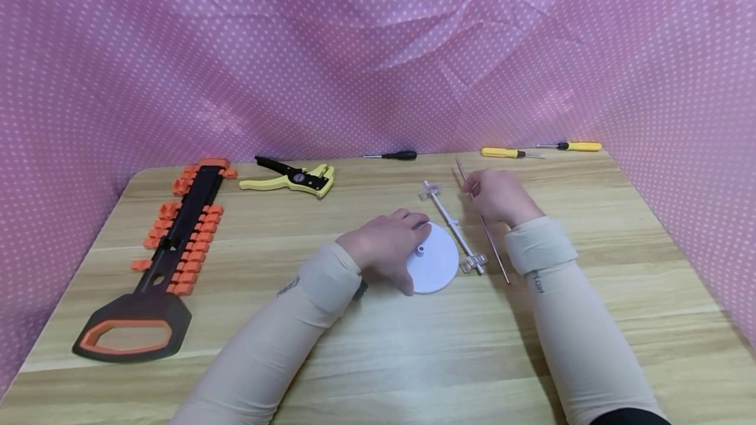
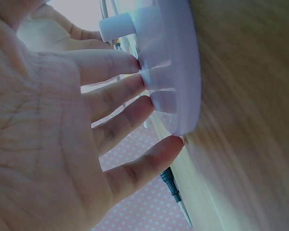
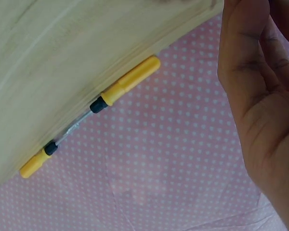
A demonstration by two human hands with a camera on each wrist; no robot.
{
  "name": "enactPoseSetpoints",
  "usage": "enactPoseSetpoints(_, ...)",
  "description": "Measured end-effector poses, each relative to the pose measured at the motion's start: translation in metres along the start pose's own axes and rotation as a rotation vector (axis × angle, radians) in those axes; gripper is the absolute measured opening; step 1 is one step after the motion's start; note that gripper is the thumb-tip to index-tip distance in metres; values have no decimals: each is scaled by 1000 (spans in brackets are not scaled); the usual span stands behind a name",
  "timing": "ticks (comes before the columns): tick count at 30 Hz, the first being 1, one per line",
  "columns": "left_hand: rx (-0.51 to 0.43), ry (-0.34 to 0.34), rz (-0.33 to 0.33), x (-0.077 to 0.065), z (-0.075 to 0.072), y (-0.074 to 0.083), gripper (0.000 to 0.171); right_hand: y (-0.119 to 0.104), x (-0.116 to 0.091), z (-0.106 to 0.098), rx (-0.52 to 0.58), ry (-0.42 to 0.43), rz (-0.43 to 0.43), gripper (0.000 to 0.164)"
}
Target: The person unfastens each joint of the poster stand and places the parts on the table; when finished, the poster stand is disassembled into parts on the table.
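Note:
My left hand [image 1: 390, 244] rests on a white round disc [image 1: 440, 261] with a short hollow stub at its middle. In the left wrist view the fingers [image 2: 120, 91] are fairly straight, their tips at the disc's face and rim. In the head view the thumb lies at the near edge. My right hand [image 1: 499, 197] pinches a thin metal rod [image 1: 493, 248] near its far end. Between the hands lies a white shaft [image 1: 450, 222] with clear plastic pieces near both ends. The right wrist view shows part of the right hand, but its fingertips and the rod are out of frame.
Yellow-and-black wire strippers [image 1: 295, 179] lie at the back left. Farther left is a dark long-handled holder [image 1: 171, 248] with orange clips. A black screwdriver [image 1: 401, 155] and two yellow-handled screwdrivers [image 1: 502, 152] line the back edge. A dark object [image 1: 360, 290] shows beside the left wrist.

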State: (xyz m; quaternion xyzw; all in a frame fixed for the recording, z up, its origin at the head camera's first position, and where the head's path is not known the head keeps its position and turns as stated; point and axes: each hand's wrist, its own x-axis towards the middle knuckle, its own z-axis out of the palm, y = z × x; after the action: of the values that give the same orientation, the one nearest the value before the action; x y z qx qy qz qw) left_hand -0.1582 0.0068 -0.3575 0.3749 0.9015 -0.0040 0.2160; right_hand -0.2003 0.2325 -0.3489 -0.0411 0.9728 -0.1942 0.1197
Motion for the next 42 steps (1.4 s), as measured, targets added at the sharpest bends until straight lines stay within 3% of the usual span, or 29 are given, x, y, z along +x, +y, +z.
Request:
enactPoseSetpoints(15, -8, 1, -2, 1, 1, 0, 114, 1, 6, 8, -32, -17, -12, 40)
enactPoseSetpoints(42, -10, 3, -6, 1, 1, 0, 114, 2, 6, 10, -50, -59, 4, 33)
